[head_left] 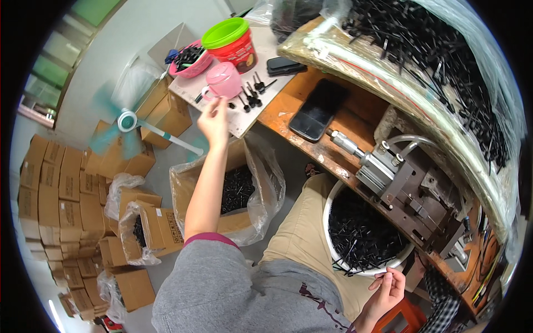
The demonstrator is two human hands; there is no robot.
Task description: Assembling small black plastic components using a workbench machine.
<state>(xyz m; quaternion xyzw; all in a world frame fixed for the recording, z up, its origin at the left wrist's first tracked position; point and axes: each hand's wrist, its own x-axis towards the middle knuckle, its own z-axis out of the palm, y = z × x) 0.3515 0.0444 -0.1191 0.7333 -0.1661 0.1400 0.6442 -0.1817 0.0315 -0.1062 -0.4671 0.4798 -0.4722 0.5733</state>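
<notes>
- I've got the pink cup [224, 81] just past the left hand [214, 123], fingers bent; can't tell if they're touching or holding anything.
- Right hand [388, 289] is loosely curled beside the white bucket [326, 225] of black parts [363, 233] (grip unclear from here).
- White tabletop [240, 125] ends; open air above a plastic-lined carton [182, 186].
- Cardboard boxes [69, 186] stacked left.

Left arm [206, 191] stretched long, left hand [214, 123] sat well forward, fingers bent! Right hand [387, 292] hung low, fingers curled toward thumb.
</notes>
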